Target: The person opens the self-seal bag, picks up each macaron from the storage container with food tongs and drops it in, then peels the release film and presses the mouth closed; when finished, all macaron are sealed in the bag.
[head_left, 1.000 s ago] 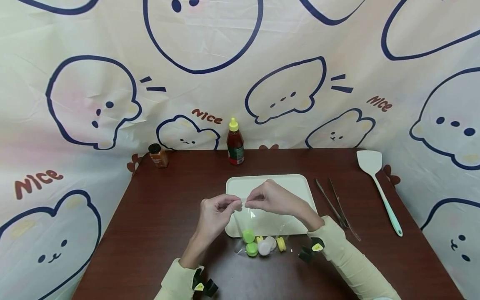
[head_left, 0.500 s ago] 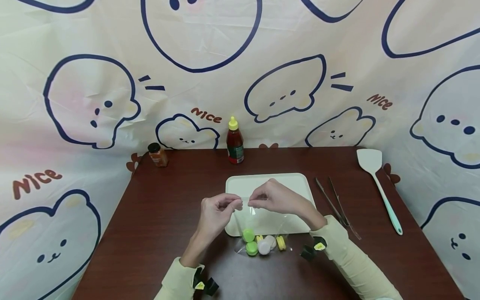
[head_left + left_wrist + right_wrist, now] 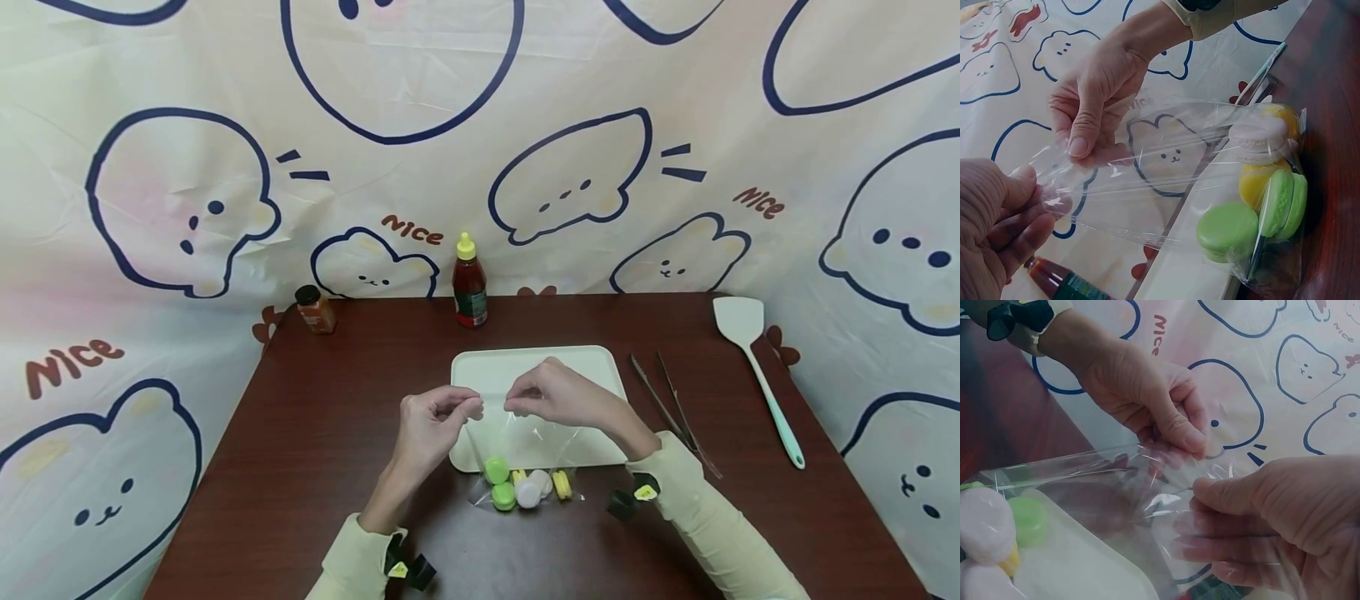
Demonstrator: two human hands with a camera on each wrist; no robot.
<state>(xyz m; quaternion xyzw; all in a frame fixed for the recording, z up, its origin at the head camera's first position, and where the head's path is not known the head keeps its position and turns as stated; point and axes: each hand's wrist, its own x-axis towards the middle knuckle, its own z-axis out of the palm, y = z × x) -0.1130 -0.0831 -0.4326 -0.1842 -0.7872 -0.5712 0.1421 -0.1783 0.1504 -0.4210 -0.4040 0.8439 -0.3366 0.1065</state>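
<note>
A clear plastic bag stands on the dark table, its bottom in front of the white tray. Inside lie several macarons: green ones, pale whitish ones and yellow ones. On the left side, my left hand pinches the bag's upper edge between thumb and fingers. Opposite it, my right hand pinches the same edge with thumb and fingertips. Between the two hands the film is stretched and shiny, as the right wrist view shows. Whether the mouth is parted cannot be made out.
Metal tongs lie right of the tray, near my right forearm. Farther right is a white spatula with a mint handle. At the back edge stand a red sauce bottle with a yellow cap and a spice jar.
My right hand has shifted slightly to the right, widening the gap between the two hands. The left hand stays about where it was, and the macarons keep their place.
</note>
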